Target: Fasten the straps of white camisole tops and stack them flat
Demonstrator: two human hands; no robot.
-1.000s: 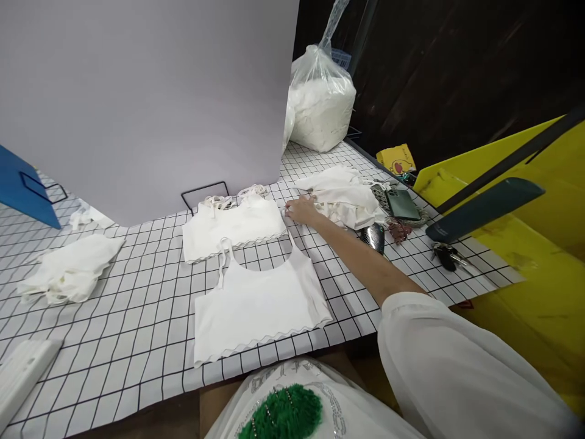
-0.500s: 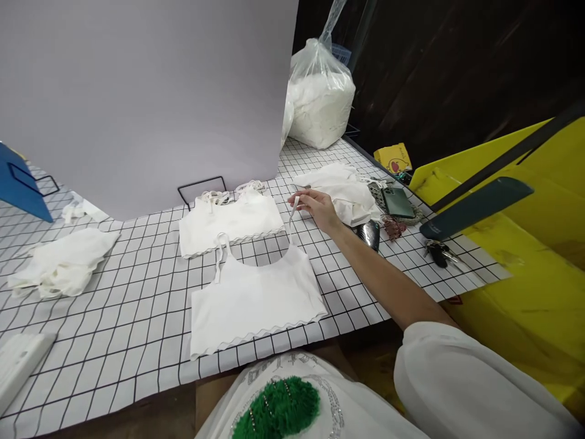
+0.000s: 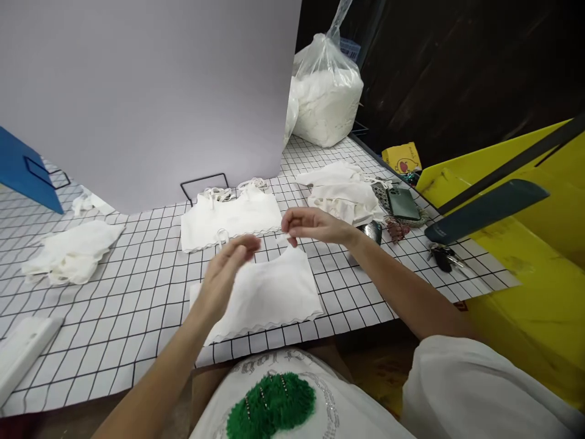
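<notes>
A white cropped camisole (image 3: 269, 289) with a wavy hem lies flat near the table's front edge. My right hand (image 3: 320, 227) is at its right shoulder, fingers bent together on the thin strap (image 3: 283, 239). Over the camisole's left side hovers my left hand (image 3: 223, 274), somewhat blurred, its fingers apart and pointing toward the right hand; nothing shows in it. Just behind lies a second white camisole (image 3: 233, 216), its straps gathered at the top.
White garments are piled at the right (image 3: 345, 192) and left (image 3: 73, 250) of the gridded table. At the right edge are a green phone (image 3: 402, 203), keys (image 3: 445, 257) and a dark green strip (image 3: 487, 210). A plastic bag (image 3: 326, 97) stands behind, beside a grey panel (image 3: 146, 91).
My left hand has come into view over the camisole's left side. The right hand has moved down and closer to the camisole, lowering the strap it held upright.
</notes>
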